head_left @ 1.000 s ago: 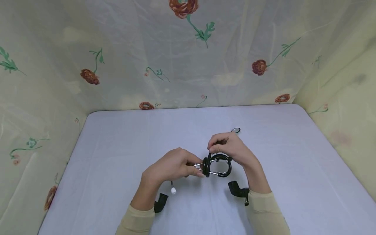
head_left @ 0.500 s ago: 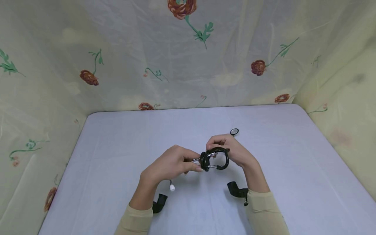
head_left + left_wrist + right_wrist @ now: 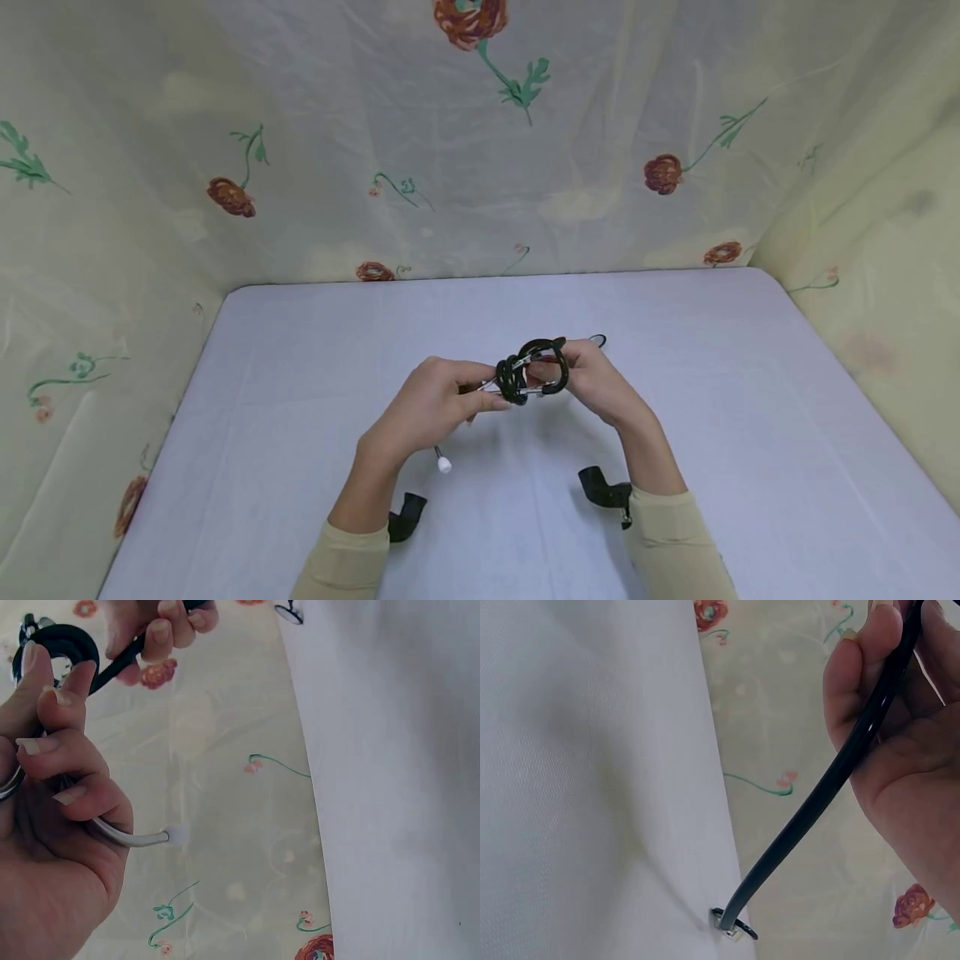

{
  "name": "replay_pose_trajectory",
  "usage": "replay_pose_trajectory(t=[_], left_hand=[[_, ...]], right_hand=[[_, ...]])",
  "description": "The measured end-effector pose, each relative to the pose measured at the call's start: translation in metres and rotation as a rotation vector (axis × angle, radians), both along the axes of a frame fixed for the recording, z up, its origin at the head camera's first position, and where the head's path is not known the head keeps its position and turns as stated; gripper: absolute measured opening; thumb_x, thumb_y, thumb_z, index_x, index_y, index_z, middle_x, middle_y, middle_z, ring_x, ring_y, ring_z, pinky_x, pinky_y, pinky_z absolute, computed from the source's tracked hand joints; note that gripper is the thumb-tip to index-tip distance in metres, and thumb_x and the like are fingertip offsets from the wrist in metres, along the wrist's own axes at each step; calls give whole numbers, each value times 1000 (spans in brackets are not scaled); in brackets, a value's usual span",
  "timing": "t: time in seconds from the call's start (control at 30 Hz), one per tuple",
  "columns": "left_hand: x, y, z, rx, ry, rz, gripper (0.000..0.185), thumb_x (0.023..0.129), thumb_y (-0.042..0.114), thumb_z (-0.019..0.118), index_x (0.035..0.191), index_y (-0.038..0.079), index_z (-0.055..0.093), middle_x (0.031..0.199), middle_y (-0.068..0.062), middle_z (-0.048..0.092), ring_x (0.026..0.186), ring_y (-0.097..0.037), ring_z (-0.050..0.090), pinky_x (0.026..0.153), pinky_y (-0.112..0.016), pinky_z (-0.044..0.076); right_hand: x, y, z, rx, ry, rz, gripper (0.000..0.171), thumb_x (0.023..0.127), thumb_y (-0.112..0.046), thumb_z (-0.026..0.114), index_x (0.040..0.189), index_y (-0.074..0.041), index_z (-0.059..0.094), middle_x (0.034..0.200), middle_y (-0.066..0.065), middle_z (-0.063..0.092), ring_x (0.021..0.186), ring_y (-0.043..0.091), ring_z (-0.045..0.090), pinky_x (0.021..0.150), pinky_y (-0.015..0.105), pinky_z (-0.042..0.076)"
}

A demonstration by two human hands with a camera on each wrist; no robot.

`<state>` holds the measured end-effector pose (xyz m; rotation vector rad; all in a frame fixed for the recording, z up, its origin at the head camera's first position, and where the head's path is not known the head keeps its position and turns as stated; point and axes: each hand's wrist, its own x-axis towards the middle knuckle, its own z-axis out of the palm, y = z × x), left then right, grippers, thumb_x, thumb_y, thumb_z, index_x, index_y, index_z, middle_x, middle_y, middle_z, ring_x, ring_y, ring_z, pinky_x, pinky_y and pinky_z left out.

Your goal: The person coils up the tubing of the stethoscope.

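While the left hand [image 3: 429, 406] curls its fingers [image 3: 71, 754] round the stethoscope [image 3: 531, 372] at its metal ear tubes, the right hand [image 3: 592, 385] pinches the coiled black tubing, above the middle of the worktop [image 3: 750, 433]; the chest piece [image 3: 597, 340] hangs behind.

Stethoscope tubing [image 3: 534, 368]: black, silver metal arms, white eartip [image 3: 446, 466]. Desk [image 3: 300, 350]: pale lilac. Backdrop curtain [image 3: 375, 125]: cream, red-flower print, green stems. Sleeves [image 3: 675, 542]: beige.

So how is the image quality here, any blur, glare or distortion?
Head view: even soft light, faint shadows under the hands, wide-angle bowing of the table edges, stethoscope small but sharp. Left wrist view: left hand close and slightly soft, backdrop washed out. Right wrist view: black tube sharp, cloth bright, no glare.
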<state>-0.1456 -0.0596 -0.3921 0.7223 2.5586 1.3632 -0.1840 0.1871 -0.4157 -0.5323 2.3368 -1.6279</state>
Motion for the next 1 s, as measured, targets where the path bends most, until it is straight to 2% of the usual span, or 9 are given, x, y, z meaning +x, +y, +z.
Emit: replay_pose_trajectory(t=[0.17, 0.3, 0.53, 0.73, 0.9, 1.0], left_hand=[[-1, -2, 1, 43, 23, 79, 6, 89, 38, 73, 85, 36, 69, 56, 5, 53, 53, -7, 48, 51, -25, 35], [-3, -6, 1, 62, 82, 162, 5, 88, 36, 74, 89, 33, 70, 56, 6, 52, 52, -10, 46, 51, -25, 34], [-8, -18, -1, -23, 162, 337, 14, 88, 40, 73, 98, 31, 74, 54, 7, 53, 51, -11, 47, 51, -27, 33], [-13, -22, -7, -95, 184, 398, 17, 88, 43, 72, 85, 27, 69, 53, 7, 49, 50, -11, 45, 50, -28, 31], [-17, -24, -13, -146, 215, 456, 23, 88, 44, 72, 78, 25, 64, 53, 7, 36, 51, -11, 35, 51, -29, 25], [-18, -27, -15, -173, 226, 496, 25, 88, 43, 72, 76, 24, 63, 54, 7, 35, 52, -12, 33, 52, -29, 25]], right_hand=[[1, -3, 0, 26, -2, -2, 25, 95, -9, 62, 116, 3, 68, 89, 11, 72, 80, 23, 67, 89, 40, 45], [1, -5, 1, 47, -1, 14, 22, 97, -8, 60, 115, -1, 69, 86, 14, 70, 76, 23, 66, 87, 43, 50], [-1, -6, 0, 81, -28, 63, 22, 97, -13, 62, 117, -7, 71, 85, 13, 67, 76, 20, 63, 79, 40, 53], [1, -8, 1, 161, -80, 98, 24, 96, -14, 63, 118, -6, 71, 81, 7, 66, 74, 18, 61, 73, 37, 51], [4, -7, 3, 215, -91, 161, 24, 96, -14, 63, 116, -3, 71, 77, 6, 64, 69, 17, 58, 69, 35, 49], [6, -6, 5, 234, -99, 191, 24, 97, -13, 61, 116, -3, 70, 76, 5, 62, 68, 17, 57, 66, 35, 48]])
